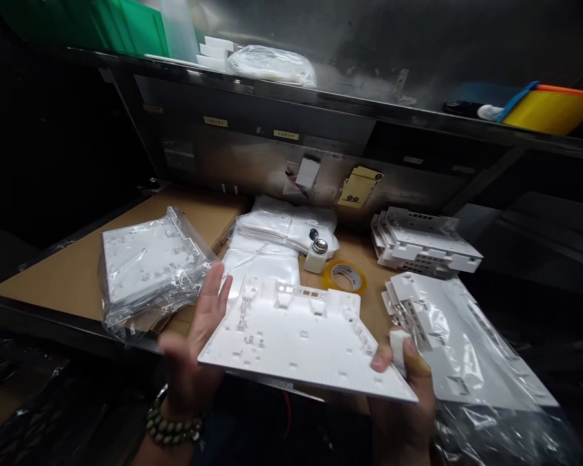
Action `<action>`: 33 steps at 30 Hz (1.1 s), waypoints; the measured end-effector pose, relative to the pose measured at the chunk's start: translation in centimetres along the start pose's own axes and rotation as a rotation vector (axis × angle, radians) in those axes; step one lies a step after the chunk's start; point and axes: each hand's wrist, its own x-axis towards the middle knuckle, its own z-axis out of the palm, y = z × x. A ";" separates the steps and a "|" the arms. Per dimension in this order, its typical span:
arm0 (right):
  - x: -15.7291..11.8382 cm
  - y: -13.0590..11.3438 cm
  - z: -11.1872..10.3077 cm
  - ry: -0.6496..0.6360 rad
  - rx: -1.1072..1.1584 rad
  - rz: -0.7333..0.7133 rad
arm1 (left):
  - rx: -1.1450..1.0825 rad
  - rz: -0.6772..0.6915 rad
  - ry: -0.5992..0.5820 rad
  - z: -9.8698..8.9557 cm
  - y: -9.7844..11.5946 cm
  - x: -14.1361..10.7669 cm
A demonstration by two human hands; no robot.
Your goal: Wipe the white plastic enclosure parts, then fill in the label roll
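A white moulded plastic panel (291, 343) with clips and slots along its far edge is held tilted in front of me. My right hand (412, 388) grips its right edge, with a small wad of white cloth or tissue (398, 349) also between the fingers. My left hand (197, 343) is open at the panel's left edge, fingers stretched and thumb apart; whether it touches the panel I cannot tell. Just beyond the panel are a small pump-top bottle (315, 255) with its lid flipped up and a roll of yellowish tape (344, 277).
Bagged white panels (146, 259) lie on cardboard (53, 268) at left. Clear plastic bags (282, 226) are piled at the middle back. More panels (422, 239) are stacked at right, near a plastic-wrapped one (471, 343). Overhead, a shelf (350, 110) carries a green bin (92, 26) and a yellow container (554, 110).
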 end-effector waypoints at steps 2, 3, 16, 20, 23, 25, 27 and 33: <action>-0.4 0.2 0.2 0.027 -0.011 -0.053 | -0.378 -0.257 0.030 0.6 -0.1 0.0; -0.4 0.4 0.1 0.031 -0.040 -0.072 | -0.485 -0.379 -0.005 0.9 -0.1 0.2; -4.2 1.3 5.9 -0.391 -0.793 -0.620 | -0.668 -0.555 0.098 4.0 0.2 1.5; -5.6 2.5 9.2 -0.558 -0.819 -0.750 | -0.737 -0.560 0.027 5.3 0.6 1.5; -5.2 2.6 9.3 -0.586 -0.874 -0.807 | -0.744 -0.534 -0.007 5.1 0.6 1.4; -4.9 2.4 9.0 -0.590 -0.903 -0.795 | -0.745 -0.523 -0.007 5.0 0.5 1.3; -5.0 2.3 9.0 -0.587 -0.908 -0.787 | -0.748 -0.522 -0.003 5.0 0.3 1.2; -5.1 2.4 8.5 -0.577 -0.922 -0.815 | -0.699 -0.546 -0.073 4.1 0.5 1.5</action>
